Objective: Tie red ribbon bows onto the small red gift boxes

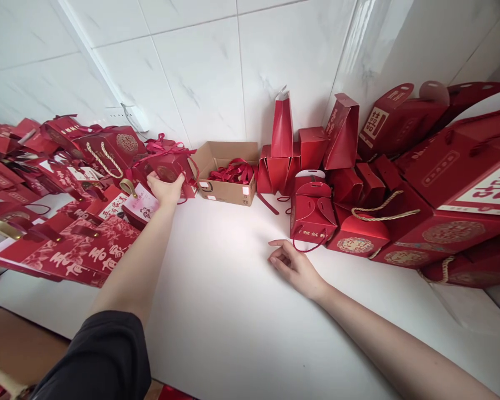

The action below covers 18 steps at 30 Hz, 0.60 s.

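Note:
At the back left, my left hand (165, 190) spans the front of a red gift box (171, 165), thumb at one side and fingers at the other. Pink-red ribbon lies on top of this box and a red cord hangs at its side. My right hand (296, 270) hovers over or rests on the white table (220, 289), its fingers loosely bent and apart, with nothing in them. Nearest to it is a red box with a thin cord handle (313, 214). A cardboard box (227, 191) of red ribbons (235, 171) stands between the hands, against the wall.
Red bags with white lettering (87, 250) and many red boxes crowd the left. More red boxes (433, 178), some with gold rope handles (383, 211), are stacked at the right. A tiled wall (200, 72) closes off the back; a power strip (129, 115) is on it.

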Motion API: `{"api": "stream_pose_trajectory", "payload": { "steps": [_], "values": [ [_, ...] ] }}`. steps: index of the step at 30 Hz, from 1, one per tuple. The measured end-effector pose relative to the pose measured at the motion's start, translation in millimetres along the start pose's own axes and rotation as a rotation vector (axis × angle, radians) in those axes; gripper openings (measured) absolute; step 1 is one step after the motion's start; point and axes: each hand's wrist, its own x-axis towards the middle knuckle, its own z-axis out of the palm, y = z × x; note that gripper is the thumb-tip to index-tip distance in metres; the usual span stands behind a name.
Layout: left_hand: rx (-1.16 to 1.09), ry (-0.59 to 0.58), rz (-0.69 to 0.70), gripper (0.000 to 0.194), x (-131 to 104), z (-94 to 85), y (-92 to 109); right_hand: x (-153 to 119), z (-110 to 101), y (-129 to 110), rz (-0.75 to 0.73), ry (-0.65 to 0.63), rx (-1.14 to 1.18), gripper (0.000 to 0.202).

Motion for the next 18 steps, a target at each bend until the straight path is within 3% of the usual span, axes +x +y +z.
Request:
{"api": "stream_pose_trajectory", "payload": {
  "steps": [5, 10, 18],
  "values": [
    [0.030, 0.034, -0.083, 0.084, 7.4, 7.4, 6.5, -0.5, -0.4, -2.6, -0.008, -0.008, -0.009, 0.027],
    [0.031, -0.045, -0.165, 0.094, 7.0, 13.0, 15.7, -0.3, -0.9, -4.6, -0.007, -0.011, -0.023, 0.027],
    [-0.076, -0.172, -0.054, 0.069, -31.5, 10.7, 13.5, 0.5, -0.9, -5.2, -0.011, -0.008, -0.036, 0.026]
  ]
}}
